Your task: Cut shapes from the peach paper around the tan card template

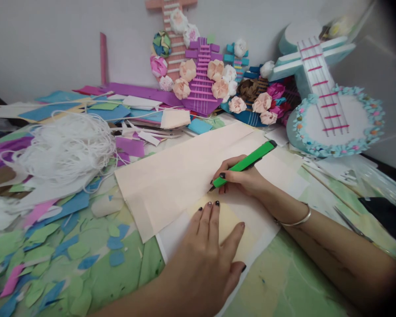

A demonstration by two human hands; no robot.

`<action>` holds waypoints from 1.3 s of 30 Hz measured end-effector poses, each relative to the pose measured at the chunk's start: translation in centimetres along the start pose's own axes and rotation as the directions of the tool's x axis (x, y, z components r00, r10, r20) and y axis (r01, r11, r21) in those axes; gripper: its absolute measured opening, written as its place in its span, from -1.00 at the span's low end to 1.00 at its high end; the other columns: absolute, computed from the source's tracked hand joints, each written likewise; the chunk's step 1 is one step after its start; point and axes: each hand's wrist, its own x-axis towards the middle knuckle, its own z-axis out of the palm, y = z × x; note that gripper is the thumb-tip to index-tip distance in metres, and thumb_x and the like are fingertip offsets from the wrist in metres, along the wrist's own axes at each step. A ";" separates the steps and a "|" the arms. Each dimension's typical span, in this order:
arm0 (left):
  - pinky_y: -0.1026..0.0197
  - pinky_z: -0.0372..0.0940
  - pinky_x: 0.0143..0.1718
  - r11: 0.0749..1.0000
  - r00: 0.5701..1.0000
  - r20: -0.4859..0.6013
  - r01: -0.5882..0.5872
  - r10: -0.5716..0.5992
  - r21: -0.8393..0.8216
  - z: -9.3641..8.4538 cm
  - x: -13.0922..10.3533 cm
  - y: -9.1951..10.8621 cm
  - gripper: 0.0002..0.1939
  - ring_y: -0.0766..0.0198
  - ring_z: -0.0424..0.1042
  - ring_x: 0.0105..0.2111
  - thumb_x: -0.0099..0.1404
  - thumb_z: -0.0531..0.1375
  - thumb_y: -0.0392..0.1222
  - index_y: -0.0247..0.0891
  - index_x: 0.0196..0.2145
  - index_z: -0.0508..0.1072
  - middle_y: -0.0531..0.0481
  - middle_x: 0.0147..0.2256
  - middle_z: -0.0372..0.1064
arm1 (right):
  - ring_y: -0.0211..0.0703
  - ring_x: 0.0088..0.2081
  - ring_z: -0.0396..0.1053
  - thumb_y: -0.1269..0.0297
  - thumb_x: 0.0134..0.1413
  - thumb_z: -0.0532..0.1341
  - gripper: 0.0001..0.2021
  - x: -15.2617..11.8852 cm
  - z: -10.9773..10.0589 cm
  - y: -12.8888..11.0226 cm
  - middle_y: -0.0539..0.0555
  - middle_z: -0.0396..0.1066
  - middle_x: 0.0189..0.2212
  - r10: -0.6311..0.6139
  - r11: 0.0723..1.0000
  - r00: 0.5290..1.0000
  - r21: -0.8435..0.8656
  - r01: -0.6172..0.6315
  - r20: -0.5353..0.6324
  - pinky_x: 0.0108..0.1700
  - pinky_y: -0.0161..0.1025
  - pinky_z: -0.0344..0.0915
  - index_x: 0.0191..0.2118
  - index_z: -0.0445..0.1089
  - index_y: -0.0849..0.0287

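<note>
My right hand (239,176) is closed round a green utility knife (251,160), its tip down at the lower edge of a large cream paper sheet (165,176). Below it my left hand (211,246) lies flat with fingers spread, pressing on a pale yellow piece (247,231) and the white paper (170,235) under it. The fingertips of my left hand are just short of the cream sheet's edge, close to the knife tip.
White string (69,147) lies tangled at the left, above green and blue paper scraps (79,251). Decorated paper instruments (203,83) stand along the wall, a large pale blue one (333,110) at the right. Scissors (356,229) lie beside my right forearm.
</note>
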 end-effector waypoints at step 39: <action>-0.16 0.33 -0.05 1.000 1.000 0.026 0.001 0.000 -0.012 0.0 -0.1 0.0 -0.44 -0.32 0.23 0.10 0.38 -0.04 0.09 -0.27 0.20 0.26 -0.60 0.08 0.24 | -0.19 -0.61 0.43 0.36 -0.10 0.30 -0.90 -0.1 -0.2 -0.2 0.13 0.53 -0.55 -0.001 1.000 1.000 -0.010 0.001 -0.016 -0.57 -0.30 0.40 -0.47 0.50 0.32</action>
